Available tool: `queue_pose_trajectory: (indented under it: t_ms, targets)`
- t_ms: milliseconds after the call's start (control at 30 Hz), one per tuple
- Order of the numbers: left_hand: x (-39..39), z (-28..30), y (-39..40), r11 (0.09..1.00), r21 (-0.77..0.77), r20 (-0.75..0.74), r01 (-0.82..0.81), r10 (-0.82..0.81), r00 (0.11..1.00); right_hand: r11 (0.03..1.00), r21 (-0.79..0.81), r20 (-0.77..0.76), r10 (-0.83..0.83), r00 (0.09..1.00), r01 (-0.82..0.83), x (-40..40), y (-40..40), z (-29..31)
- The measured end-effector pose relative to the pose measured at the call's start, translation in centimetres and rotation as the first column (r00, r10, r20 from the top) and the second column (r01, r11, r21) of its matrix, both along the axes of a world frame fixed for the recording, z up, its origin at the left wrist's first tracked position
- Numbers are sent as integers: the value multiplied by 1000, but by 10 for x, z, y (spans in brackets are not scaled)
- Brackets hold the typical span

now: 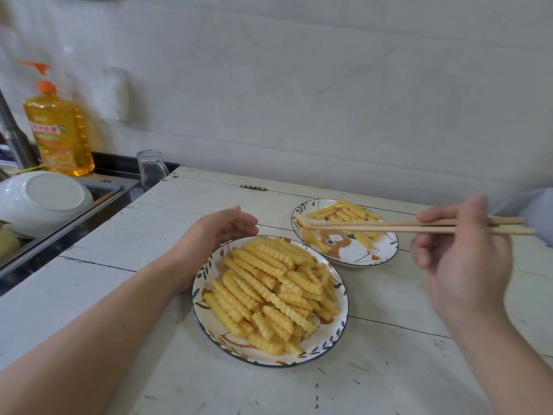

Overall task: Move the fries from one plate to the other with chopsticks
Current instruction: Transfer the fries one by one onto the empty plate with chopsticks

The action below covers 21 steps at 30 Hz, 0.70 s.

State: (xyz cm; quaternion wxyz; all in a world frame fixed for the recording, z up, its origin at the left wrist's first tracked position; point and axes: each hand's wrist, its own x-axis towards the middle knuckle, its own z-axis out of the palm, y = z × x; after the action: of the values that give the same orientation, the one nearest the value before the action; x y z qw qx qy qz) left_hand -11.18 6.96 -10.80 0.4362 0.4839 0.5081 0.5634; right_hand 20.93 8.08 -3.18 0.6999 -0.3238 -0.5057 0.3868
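Early yet: right hand point(457, 253) pinches chopsticks point(389, 226) holding one fry point(301, 220) over the sparsely filled far plate point(386, 256); near plate point(335, 342) heaped; left hand point(221, 232) loosely cupped, empty.

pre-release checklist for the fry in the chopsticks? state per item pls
1. Right hand grips the chopsticks: ok.
2. Fry pinched at the tips: ok, it hangs tilted from them.
3. Tips over the far plate, not the table: ok, near its left rim.
4. Landing spot bare: ok, bare plate shows below the fry.
5. Near plate steadied: cannot tell; left hand rests at its rim, contact unclear.
6. Height of the fry above the plate: cannot tell from one view.
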Motion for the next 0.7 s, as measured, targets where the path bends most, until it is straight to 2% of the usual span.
queue_pose_trajectory:
  t_ms: [33, 100, 200, 333, 400, 467, 533, 567, 633, 700]
  targets:
    - [1, 1, -1, 1000, 3, 2, -8, 8, 1000, 999, 11, -39, 50, 998, -50, -3, -9, 5]
    - [4, 3, -6, 1000, 6, -11, -30, 30, 1000, 989, 58, -23, 141, 990, -140, -11, -28, 7]
    - [10, 7, -13, 999, -16, -35, -40, 39, 999, 947, 164, 111, 259, 959, -275, -23, -46, -2]
    - [8, 8, -11, 999, 2, -14, -33, 33, 999, 917, 182, 276, 300, 913, -356, -26, -53, -12]
    - [6, 6, -9, 999, 8, 8, -33, 33, 999, 924, 199, 258, 272, 927, -326, -24, -53, -8]
    - [4, 3, -6, 1000, 12, 8, -11, 11, 1000, 952, 211, 123, 199, 972, -221, -19, -47, 1]
    - [1, 1, -2, 1000, 8, 0, -8, 8, 1000, 984, 156, -12, 84, 996, -81, -10, -32, 7]
    - [-1, 0, 0, 1000, 8, 10, -4, 4, 1000, 992, 127, -9, 16, 1000, -15, -4, -24, 8]
    - [-1, -1, 1, 1000, 10, 16, 3, -3, 1000, 992, 98, 107, -90, 990, 79, 5, -8, 2]
    - [1, -2, 0, 1000, 5, 0, 3, -3, 1000, 995, 59, 234, -96, 968, 84, 11, 4, -10]
